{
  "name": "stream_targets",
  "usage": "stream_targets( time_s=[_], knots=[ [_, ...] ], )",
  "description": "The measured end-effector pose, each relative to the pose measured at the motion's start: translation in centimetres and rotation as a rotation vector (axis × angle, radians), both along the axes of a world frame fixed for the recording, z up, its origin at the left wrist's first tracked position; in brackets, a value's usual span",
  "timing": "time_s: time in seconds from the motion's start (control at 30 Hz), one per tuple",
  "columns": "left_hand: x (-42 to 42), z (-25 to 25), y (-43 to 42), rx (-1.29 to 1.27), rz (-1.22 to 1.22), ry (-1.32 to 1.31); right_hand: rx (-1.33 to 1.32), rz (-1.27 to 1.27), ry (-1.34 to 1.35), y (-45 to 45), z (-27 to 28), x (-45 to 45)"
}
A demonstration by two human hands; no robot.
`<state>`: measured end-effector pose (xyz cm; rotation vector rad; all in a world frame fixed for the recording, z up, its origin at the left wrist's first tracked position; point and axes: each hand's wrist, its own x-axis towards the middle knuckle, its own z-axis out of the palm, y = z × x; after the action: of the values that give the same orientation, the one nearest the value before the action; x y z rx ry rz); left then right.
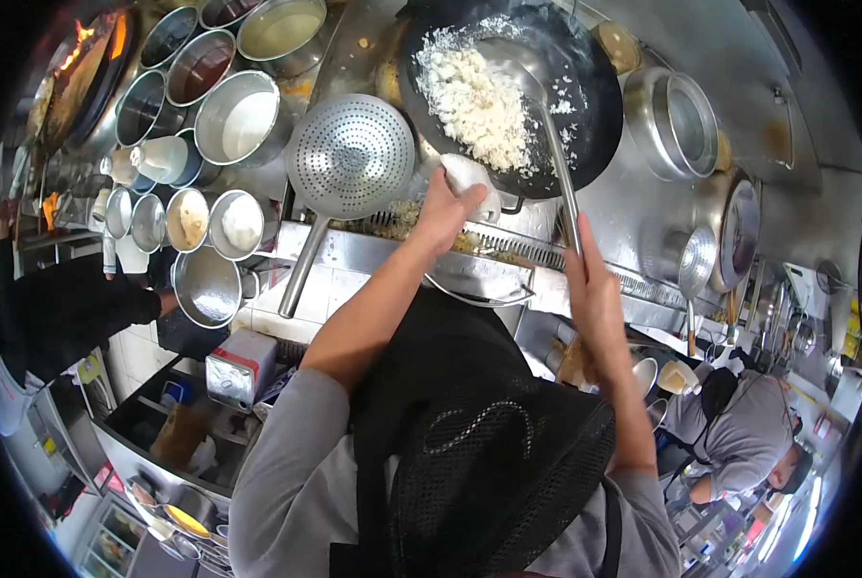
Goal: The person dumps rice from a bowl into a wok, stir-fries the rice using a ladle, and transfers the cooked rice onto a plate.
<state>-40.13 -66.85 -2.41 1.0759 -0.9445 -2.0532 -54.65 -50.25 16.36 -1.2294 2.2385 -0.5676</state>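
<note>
A black wok (593, 120) stands on the stove with a heap of white fried rice (474, 108) in its left part. Stray grains cling to its bottom and right wall. My left hand (443, 214) is closed on a folded white cloth (470, 181) at the wok's near rim, where the handle is mostly hidden. In my right hand (593, 279) is the long metal handle of a ladle (558, 154), its head down in the wok beside the rice. Left of the wok lies a perforated strainer (350, 154), its handle pointing toward me.
Several metal pots (238, 116) and small seasoning bowls (236, 223) crowd the left. Stacked steel pans (677, 125) and another strainer (698, 260) are at right. Flames (79, 43) burn at far left. One person (75, 299) stands left, another (739, 424) right.
</note>
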Motion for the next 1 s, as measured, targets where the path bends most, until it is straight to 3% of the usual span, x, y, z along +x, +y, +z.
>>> stream_targets(
  time_s=[0.13,0.2,0.27,0.33,0.47,0.6,0.67,0.7,0.73,0.87,1.0],
  knots=[
    [0.0,0.5,0.3,0.007,0.01,0.011,0.026,0.16,0.278,1.9,-4.4,0.1],
    [-0.2,1.2,-0.6,-0.023,0.009,-0.029,0.018,0.157,-0.043,0.5,-1.5,-1.2],
    [0.1,2.2,-0.1,-0.009,-0.022,-0.164,0.107,0.054,-0.087,1.7,0.7,-0.1],
    [0.0,2.0,-0.2,0.011,-0.024,-0.112,-0.066,-0.001,0.04,3.5,1.3,1.1],
    [0.0,1.6,0.1,0.027,-0.025,-0.046,0.153,0.092,0.021,3.4,-4.0,0.6],
    [0.0,2.0,0.2,0.026,0.034,-0.01,0.026,0.138,0.033,4.0,1.0,-1.0],
    [-0.1,1.7,0.3,0.046,0.018,-0.038,0.162,-0.017,0.061,5.5,3.7,0.0],
    [-0.1,1.8,0.3,0.065,0.029,-0.013,-0.003,0.037,0.125,7.1,1.8,0.2],
    [-0.2,2.0,0.4,0.081,0.036,0.011,0.159,0.007,0.081,6.6,1.8,1.3],
    [-0.7,1.0,-0.1,0.047,0.002,-0.031,-0.014,0.21,0.128,4.6,-2.7,-0.4],
    [-0.1,1.0,0.2,0.044,-0.012,-0.055,0.112,-0.003,-0.024,5.8,4.8,-0.5]
  ],
)
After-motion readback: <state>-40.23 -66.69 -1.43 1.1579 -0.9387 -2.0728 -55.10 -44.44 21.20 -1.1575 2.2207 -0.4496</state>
